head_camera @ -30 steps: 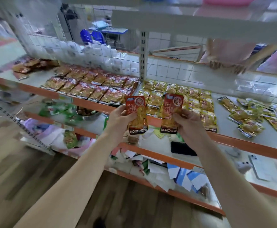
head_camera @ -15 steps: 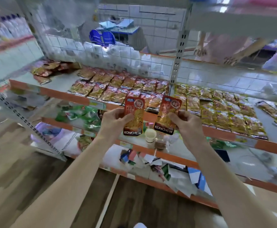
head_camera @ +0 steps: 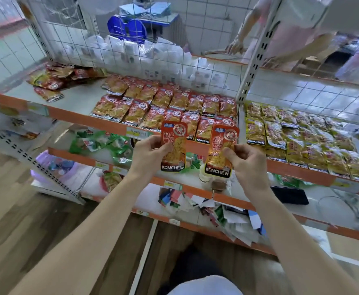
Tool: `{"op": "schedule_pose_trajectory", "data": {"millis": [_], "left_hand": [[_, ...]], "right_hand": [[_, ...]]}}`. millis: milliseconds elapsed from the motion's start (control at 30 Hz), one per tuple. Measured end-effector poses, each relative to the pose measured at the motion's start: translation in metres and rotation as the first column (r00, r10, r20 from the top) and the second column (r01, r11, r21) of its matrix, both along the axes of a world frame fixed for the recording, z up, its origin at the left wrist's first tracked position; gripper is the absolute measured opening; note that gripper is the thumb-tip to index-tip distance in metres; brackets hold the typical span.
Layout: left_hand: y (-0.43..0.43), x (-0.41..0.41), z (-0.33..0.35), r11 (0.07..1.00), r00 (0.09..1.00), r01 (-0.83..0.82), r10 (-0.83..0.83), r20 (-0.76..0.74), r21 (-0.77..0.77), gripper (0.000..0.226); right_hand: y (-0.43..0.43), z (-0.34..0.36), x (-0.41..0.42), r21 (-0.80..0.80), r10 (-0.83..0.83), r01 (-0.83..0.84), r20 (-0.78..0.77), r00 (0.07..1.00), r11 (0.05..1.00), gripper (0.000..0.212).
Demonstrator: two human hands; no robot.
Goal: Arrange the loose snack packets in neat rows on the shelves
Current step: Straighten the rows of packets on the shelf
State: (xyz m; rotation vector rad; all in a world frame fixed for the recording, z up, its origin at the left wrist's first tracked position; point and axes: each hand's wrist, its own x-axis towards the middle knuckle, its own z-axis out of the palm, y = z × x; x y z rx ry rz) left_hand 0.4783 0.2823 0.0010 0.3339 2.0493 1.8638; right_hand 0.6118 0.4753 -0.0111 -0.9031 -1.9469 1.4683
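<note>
My left hand (head_camera: 149, 155) pinches one red KONCHEW snack packet (head_camera: 174, 145) upright by its left edge. My right hand (head_camera: 245, 160) pinches a second red packet (head_camera: 221, 152) by its right edge. Both packets hang in front of the orange edge of the top shelf (head_camera: 74, 116). Behind them, red packets lie in neat rows (head_camera: 165, 105) on that shelf. A loose pile of red packets (head_camera: 57, 79) sits at the shelf's far left. Yellow packets lie in rows (head_camera: 298, 133) on the right section.
A wire grid panel (head_camera: 131, 50) backs the shelf, and a white upright post (head_camera: 251, 67) divides it. Another person's arms (head_camera: 246, 37) reach in behind the grid. The lower shelves hold green packets (head_camera: 108, 145), a black phone (head_camera: 289, 194) and scattered paper cards (head_camera: 227, 218).
The view has swung left and nearer the red rows. Both hands keep their packets and have spread a little further apart.
</note>
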Motion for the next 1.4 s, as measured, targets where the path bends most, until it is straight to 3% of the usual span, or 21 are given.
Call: {"op": "schedule_pose_trajectory", "data": {"millis": [200, 467, 533, 700, 933, 1267, 1400], "left_hand": [[0.020, -0.038, -0.014, 0.997, 0.999, 0.030, -0.033, -0.041, -0.077, 0.011], [0.051, -0.105, -0.012, 0.979, 0.994, 0.023, -0.044, -0.099, -0.201, 0.006], [0.061, -0.118, -0.013, 0.972, 0.991, 0.023, -0.053, -0.120, -0.234, 0.009], [0.077, -0.139, -0.017, 0.962, 0.987, 0.016, -0.059, -0.149, -0.274, 0.022], [0.084, -0.169, -0.030, 0.958, 0.984, 0.067, -0.110, -0.139, -0.280, 0.003], [0.057, -0.229, -0.032, 0.956, 0.975, 0.124, -0.167, -0.146, -0.265, 0.009], [0.034, -0.254, -0.035, 0.943, 0.969, 0.097, -0.163, -0.186, -0.319, 0.026]], "right_hand": [[0.010, -0.011, -0.037, 0.020, -0.031, 0.031, 0.009, 0.999, 0.999, 0.012], [0.034, -0.006, -0.112, 0.028, -0.028, 0.026, 0.082, 0.996, 0.999, 0.015], [0.046, -0.001, -0.122, 0.035, -0.041, 0.038, 0.110, 0.993, 0.999, 0.021], [0.059, -0.006, -0.145, 0.057, -0.032, 0.022, 0.172, 0.985, 0.998, 0.012], [0.054, -0.020, -0.168, 0.103, -0.047, 0.026, 0.207, 0.977, 0.994, 0.029], [0.023, -0.023, -0.214, -0.003, -0.120, 0.122, 0.172, 0.978, 0.992, 0.036], [-0.001, -0.023, -0.240, 0.001, -0.099, 0.100, 0.180, 0.979, 0.995, 0.039]]}}
